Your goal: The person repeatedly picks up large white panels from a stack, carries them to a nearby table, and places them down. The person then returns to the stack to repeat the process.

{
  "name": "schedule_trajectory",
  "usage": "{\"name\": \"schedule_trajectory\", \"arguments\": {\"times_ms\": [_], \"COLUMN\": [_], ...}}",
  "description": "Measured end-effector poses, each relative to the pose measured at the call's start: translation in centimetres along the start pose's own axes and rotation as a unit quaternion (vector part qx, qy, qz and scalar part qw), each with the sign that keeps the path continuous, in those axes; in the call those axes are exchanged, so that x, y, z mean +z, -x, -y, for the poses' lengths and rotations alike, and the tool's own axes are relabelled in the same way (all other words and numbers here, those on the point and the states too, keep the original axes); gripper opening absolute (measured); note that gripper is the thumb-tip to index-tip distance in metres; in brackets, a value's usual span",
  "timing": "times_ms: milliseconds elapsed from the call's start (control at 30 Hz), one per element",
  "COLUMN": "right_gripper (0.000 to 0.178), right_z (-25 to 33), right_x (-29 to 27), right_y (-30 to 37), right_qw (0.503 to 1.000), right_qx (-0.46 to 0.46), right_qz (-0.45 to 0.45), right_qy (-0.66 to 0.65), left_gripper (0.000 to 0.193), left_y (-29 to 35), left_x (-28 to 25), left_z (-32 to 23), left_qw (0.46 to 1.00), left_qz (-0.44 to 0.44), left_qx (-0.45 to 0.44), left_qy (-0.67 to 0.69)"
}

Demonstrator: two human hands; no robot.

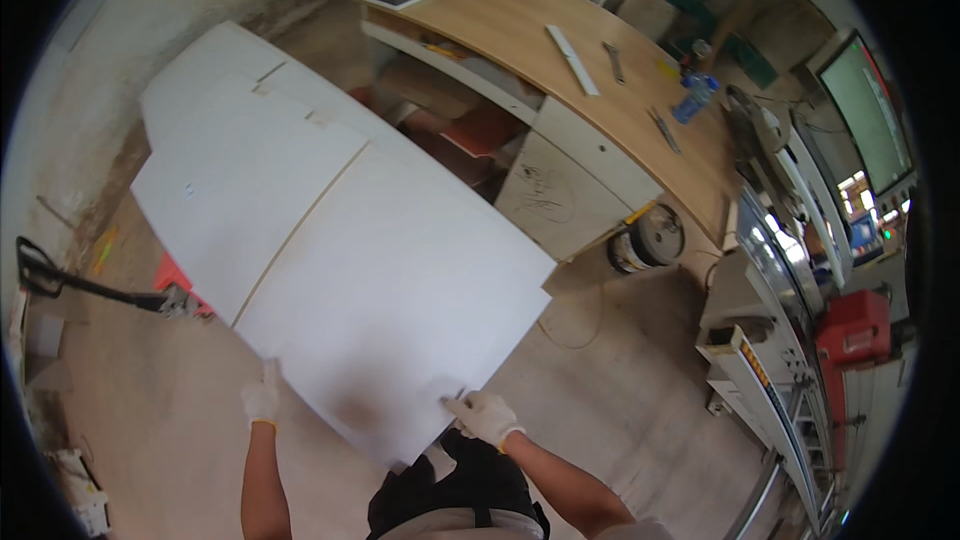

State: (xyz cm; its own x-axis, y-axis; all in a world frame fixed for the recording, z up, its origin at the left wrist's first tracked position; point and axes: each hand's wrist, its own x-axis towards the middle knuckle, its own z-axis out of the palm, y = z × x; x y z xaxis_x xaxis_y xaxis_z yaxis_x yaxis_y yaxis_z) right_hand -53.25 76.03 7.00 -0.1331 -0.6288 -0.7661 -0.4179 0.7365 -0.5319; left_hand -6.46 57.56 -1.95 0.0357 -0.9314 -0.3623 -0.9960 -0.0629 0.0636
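Observation:
Large white flat sheets [400, 270] with notched corners lie in front of me, a tan gap or strip running across between two sections. My left hand [261, 402], in a white glove, is at the near left edge, one finger or thumb along the rim and the other fingers hard to make out. At the near right corner, my gloved right hand [488, 418] grips the edge, its thumb side on the top face. What supports the sheets is mostly hidden beneath them.
A wooden-topped desk [500, 30] stands beyond, bearing a wrench [614, 62], a white strip [572, 60], pliers [664, 130] and a blue-tinted bottle [696, 98]. A bucket [655, 238] sits by it. Machinery with a screen [866, 110] lines the right; a pallet-jack handle [95, 288] is left.

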Motion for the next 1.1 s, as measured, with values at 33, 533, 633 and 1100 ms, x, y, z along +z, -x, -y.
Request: {"name": "schedule_trajectory", "arguments": {"times_ms": [33, 533, 633, 1100], "right_gripper": [0.065, 0.019, 0.016, 0.031], "right_z": [-2.4, -22.2, -20.9, -9.5], "right_x": [-1.6, -52.0, -53.5, -29.9], "right_y": [0.5, -32.9, -32.7, -3.3], "right_qw": [0.995, 0.789, 0.845, 0.944], "right_qx": [0.016, -0.067, 0.019, 0.013], "right_qz": [0.020, -0.342, -0.369, -0.132], "right_qy": [-0.092, -0.506, -0.386, -0.302], "left_gripper": [0.054, 0.070, 0.043, 0.055], "left_y": [0.7, 7.8, 7.6, 0.4], "left_x": [0.5, -2.1, -4.6, -2.7], "left_z": [-1.2, -16.7, -19.6, -4.8], "left_qw": [0.998, 0.920, 0.911, 0.943], "left_qz": [-0.015, 0.095, 0.153, 0.056], "left_qx": [0.020, -0.367, -0.381, -0.302], "left_qy": [-0.054, 0.098, 0.021, -0.126]}}
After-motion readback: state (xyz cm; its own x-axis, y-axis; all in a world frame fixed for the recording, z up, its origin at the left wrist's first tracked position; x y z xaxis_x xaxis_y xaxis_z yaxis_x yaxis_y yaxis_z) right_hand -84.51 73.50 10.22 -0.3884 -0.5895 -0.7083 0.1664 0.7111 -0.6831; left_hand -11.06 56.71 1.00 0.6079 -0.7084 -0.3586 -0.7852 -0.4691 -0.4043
